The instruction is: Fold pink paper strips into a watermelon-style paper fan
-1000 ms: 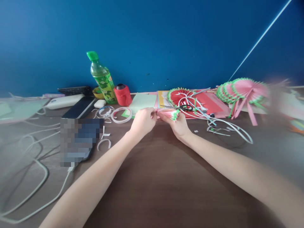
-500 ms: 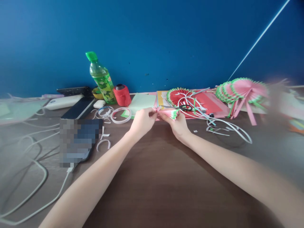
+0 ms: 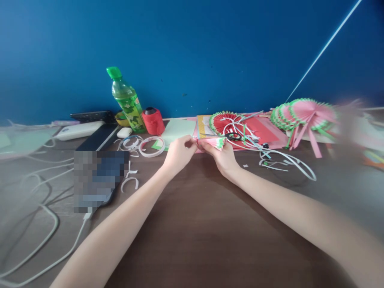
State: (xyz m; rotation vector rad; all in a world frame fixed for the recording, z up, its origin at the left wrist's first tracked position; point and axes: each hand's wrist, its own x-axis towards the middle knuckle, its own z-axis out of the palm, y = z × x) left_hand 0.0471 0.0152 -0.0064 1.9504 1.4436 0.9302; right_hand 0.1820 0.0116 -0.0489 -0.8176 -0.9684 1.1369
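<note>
A folded paper fan [image 3: 213, 141], pink with white and green zigzag ends, lies pinched between my two hands over the dark table. My right hand [image 3: 223, 157] is closed on its pleated body, the fringed end pointing right. At the narrow, reddish end my left hand [image 3: 181, 153] has its fingers pinched together on the tip. What exactly lies under the left fingertips is hidden. Just beyond the hands are pale green paper [image 3: 180, 130] and a red pleated paper round [image 3: 223, 122] with a green edge.
White cords [image 3: 295, 162] tangle over red paper [image 3: 261, 130] on the right, near finished pink-green fans [image 3: 310, 112]. To the left stand a green bottle [image 3: 128, 102], a red-wrapped object [image 3: 153, 121], a tape roll [image 3: 151, 147] and a phone [image 3: 109, 176] on a cable. A blue wall [image 3: 186, 52] rises behind.
The fan's pleats look pressed narrower, and its narrow end is drawn tighter by the left fingers. Both hands stay almost in place; the whole view has shifted slightly.
</note>
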